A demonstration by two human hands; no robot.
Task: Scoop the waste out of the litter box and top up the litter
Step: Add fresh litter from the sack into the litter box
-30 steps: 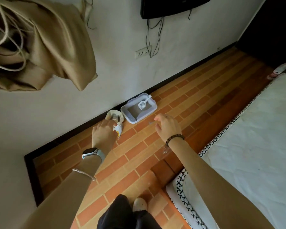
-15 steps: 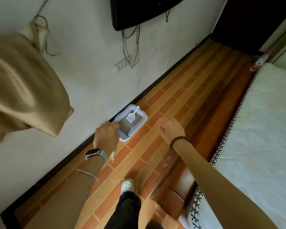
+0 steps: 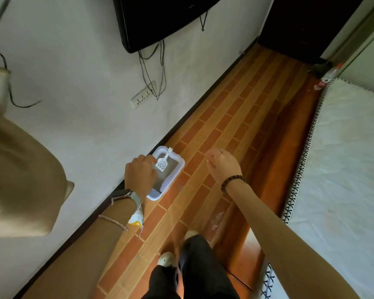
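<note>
White scoop (image 3: 162,164) inside litter box (image 3: 168,182); left hand (image 3: 139,175) curled over box, hold unclear; right hand (image 3: 224,165) beside box, loose, empty. Risks flicking litter (image 3: 173,163) out if snatched.

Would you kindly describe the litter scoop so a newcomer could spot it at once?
Follow the white wall down to the floor, where a pale litter box sits. The scoop lies in it: white, slotted, handle on the far rim.

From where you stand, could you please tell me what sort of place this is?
Most likely a bedroom in a home: a white mattress lies along the right, a television hangs on the wall above a power strip, and a litter box sits on the brick-patterned floor.
</note>
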